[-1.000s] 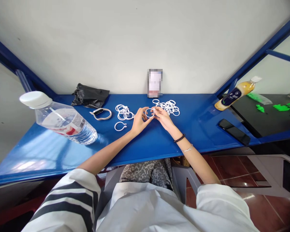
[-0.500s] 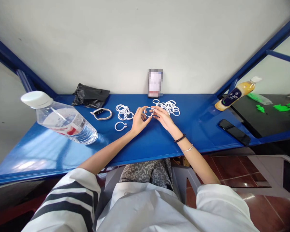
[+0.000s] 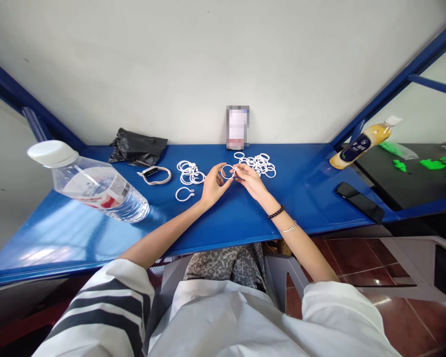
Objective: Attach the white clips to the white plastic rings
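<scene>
Between my hands, just above the blue table, is a white plastic ring. My left hand grips its left side between thumb and fingers. My right hand pinches the ring's right side, where the fingers hide part of it. A pile of similar white rings lies just beyond my right hand. Left of my left hand lies a smaller group of white rings. One separate white ring with a small gap and end tabs rests nearer to me.
A water bottle stands at the left, near a watch and a black plastic bag. A phone leans on the wall. At the right are a juice bottle, a dark phone and green pieces.
Both hands stay on the same ring, and the right fingers have shifted slightly at its edge. The whole view has moved a little; the other rings lie as before.
</scene>
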`<state>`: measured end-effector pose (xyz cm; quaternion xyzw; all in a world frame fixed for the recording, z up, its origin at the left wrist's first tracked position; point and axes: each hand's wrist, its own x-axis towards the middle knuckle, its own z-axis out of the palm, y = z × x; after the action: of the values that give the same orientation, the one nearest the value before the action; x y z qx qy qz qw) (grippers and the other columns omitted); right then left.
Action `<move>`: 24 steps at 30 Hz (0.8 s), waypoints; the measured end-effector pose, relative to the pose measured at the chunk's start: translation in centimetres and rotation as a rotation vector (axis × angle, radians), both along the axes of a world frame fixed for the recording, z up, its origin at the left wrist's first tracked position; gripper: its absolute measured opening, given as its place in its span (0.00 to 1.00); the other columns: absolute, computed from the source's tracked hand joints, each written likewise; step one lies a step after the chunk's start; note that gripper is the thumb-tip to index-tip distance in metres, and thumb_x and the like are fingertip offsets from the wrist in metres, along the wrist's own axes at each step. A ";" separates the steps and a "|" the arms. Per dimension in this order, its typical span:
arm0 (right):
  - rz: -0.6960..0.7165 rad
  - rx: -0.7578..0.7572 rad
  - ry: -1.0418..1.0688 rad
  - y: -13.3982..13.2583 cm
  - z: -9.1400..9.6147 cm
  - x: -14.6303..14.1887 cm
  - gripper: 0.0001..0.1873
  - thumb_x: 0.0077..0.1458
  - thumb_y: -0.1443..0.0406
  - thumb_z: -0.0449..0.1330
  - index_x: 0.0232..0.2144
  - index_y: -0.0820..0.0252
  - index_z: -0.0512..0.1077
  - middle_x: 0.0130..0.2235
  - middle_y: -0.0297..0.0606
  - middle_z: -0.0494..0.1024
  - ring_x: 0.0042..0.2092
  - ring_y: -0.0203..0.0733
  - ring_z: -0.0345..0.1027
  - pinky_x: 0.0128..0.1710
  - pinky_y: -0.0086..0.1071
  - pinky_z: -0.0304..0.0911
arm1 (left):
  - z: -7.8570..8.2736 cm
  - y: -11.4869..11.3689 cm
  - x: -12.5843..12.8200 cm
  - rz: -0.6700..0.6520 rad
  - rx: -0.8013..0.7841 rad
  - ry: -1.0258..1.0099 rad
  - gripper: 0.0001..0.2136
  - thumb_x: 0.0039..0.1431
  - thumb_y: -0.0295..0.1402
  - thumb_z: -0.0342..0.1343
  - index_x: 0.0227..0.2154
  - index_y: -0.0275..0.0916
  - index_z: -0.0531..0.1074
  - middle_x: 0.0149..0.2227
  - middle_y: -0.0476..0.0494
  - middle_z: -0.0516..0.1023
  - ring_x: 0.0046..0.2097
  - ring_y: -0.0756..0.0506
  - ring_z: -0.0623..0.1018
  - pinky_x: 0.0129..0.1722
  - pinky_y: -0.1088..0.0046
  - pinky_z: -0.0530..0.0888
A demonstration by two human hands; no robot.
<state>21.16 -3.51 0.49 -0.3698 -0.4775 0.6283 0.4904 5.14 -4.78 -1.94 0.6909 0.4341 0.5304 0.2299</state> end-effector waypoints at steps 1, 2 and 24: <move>-0.001 0.001 0.001 0.0 0.0 0.0 0.15 0.45 0.56 0.68 0.34 0.54 0.74 0.36 0.33 0.78 0.39 0.35 0.70 0.42 0.30 0.65 | 0.0 0.0 0.0 0.001 -0.003 -0.003 0.22 0.55 0.37 0.62 0.51 0.38 0.66 0.32 0.50 0.70 0.23 0.55 0.68 0.25 0.79 0.70; -0.002 0.002 0.000 0.0 0.0 0.0 0.15 0.45 0.56 0.68 0.34 0.54 0.74 0.36 0.33 0.77 0.39 0.35 0.70 0.42 0.30 0.65 | 0.0 0.0 0.0 0.001 -0.006 -0.006 0.22 0.55 0.37 0.62 0.50 0.38 0.66 0.32 0.50 0.70 0.23 0.55 0.68 0.25 0.78 0.70; -0.066 0.281 -0.306 0.2 0.5 0.5 0.13 0.53 0.54 0.62 0.35 0.55 0.72 0.33 0.34 0.76 0.37 0.39 0.70 0.43 0.35 0.65 | 0.5 -0.4 0.2 -0.043 -0.085 -0.066 0.22 0.53 0.41 0.63 0.47 0.37 0.67 0.25 0.54 0.67 0.23 0.54 0.67 0.23 0.80 0.67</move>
<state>21.70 -3.27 0.98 -0.4042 -0.6171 0.4757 0.4791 5.29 -5.22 -1.42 0.6718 0.4335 0.5290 0.2846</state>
